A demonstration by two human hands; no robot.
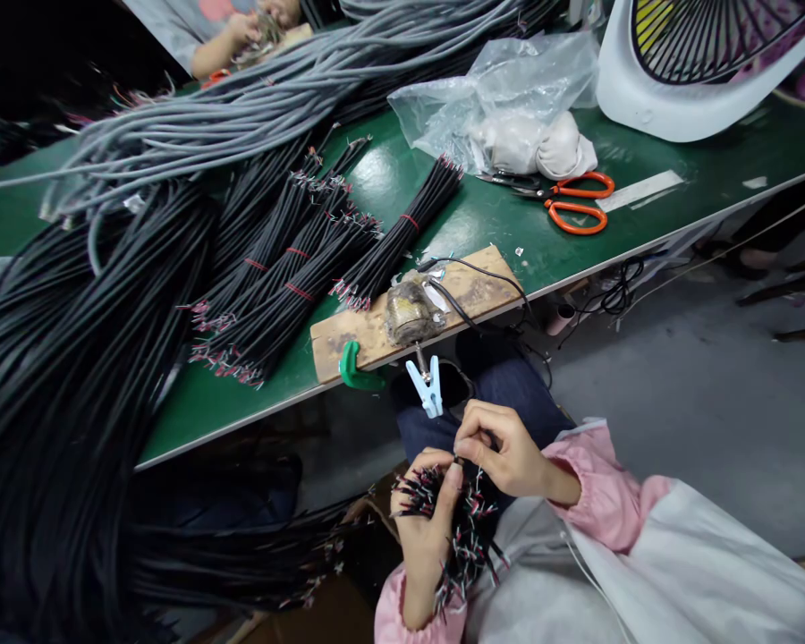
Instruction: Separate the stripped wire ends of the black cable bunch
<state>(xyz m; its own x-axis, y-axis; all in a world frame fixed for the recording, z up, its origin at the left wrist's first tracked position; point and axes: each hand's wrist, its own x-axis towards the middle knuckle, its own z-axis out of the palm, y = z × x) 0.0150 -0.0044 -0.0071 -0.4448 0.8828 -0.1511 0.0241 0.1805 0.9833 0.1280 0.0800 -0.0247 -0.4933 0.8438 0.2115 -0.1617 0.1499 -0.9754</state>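
Observation:
My left hand is wrapped round a bundle of black cables whose stripped ends show red and white wires. My right hand pinches at the top of the bundle, thumb and finger together close to my left thumb; it seems to grip one black cable, partly hidden by the fingers. More cable ends hang below, over my lap. Just beyond my hands, a light blue clothespin is fixed to the shaft of a small motor. The motor sits on a wooden board at the table edge.
A green clamp grips the board's edge. Tied black cable bundles, grey cables and loose black cables cover the left. Orange-handled scissors, a plastic bag and a white fan lie right. A co-worker's hand shows behind.

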